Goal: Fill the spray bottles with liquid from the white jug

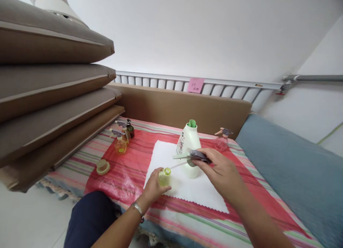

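Observation:
My left hand (pixel 155 186) is wrapped round a small yellow-green clear bottle (pixel 165 178), its open neck facing up on the white cloth (pixel 214 196). In my right hand (pixel 218 166) is a trigger spray head (pixel 197 156), dark grey with a pale green nozzle part. Its thin dip tube points left, with the end close to the bottle's mouth; I cannot tell whether the tip is inside. Just behind the spray head stands a large white detergent jug (pixel 189 135) with a green piece in its open top. The spray head hides part of the jug.
A pink spray bottle (pixel 221 142) stands at right, a yellow spray bottle (pixel 120 146) and a dark pump bottle (pixel 130 129) at left. A round pale cap (pixel 103 167) lies on the red plastic sheet (pixel 128 180). Stacked cushions (pixel 53 80) rise at left.

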Tool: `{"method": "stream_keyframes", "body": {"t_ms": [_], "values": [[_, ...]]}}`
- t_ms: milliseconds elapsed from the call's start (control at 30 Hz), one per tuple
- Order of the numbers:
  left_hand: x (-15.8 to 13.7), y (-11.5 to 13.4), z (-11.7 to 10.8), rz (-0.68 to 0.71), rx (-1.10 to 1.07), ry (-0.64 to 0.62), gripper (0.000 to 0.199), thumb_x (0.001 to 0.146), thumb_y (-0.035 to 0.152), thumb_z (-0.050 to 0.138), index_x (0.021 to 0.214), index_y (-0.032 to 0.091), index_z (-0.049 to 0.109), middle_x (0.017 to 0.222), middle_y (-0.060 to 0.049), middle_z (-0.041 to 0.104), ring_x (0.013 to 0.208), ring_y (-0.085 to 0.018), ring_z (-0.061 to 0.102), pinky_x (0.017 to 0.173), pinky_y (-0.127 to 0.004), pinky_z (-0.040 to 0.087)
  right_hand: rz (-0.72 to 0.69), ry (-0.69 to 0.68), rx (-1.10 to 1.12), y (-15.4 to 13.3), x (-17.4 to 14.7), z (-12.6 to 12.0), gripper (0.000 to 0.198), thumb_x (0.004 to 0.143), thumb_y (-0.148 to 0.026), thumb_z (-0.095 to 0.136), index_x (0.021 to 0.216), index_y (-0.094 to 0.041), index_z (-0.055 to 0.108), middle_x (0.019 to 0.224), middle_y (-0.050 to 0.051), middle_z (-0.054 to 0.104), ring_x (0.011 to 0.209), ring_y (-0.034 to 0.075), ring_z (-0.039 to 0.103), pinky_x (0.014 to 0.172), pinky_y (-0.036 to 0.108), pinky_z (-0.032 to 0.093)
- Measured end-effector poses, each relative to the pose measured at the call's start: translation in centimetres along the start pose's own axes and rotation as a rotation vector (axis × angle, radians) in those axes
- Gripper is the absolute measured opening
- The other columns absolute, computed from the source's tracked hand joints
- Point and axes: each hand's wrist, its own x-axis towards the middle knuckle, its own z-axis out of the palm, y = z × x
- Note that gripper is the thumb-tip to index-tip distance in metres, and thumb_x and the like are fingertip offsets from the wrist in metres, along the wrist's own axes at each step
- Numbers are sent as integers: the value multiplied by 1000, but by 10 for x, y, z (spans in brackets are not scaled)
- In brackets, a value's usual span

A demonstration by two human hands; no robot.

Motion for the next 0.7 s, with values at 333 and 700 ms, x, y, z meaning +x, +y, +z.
{"method": "stream_keyframes", "body": {"t_ms": [333,700], "values": [[0,-5,6,15,46,-1,73,53,24,78,118,18,44,117,-10,53,113,-26,48,98,-44,37,36,-166,-60,10,18,62,8,80,-27,55,86,-25,60,85,-1,64,84,18,55,69,27,36],[1,-10,7,14,45,7,75,53,28,79,119,19,44,119,-11,53,113,-27,49,96,-45,38,292,-131,95,37,11,132,12,73,-32,56,69,-21,56,66,0,60,65,18,54,60,28,34]]}}
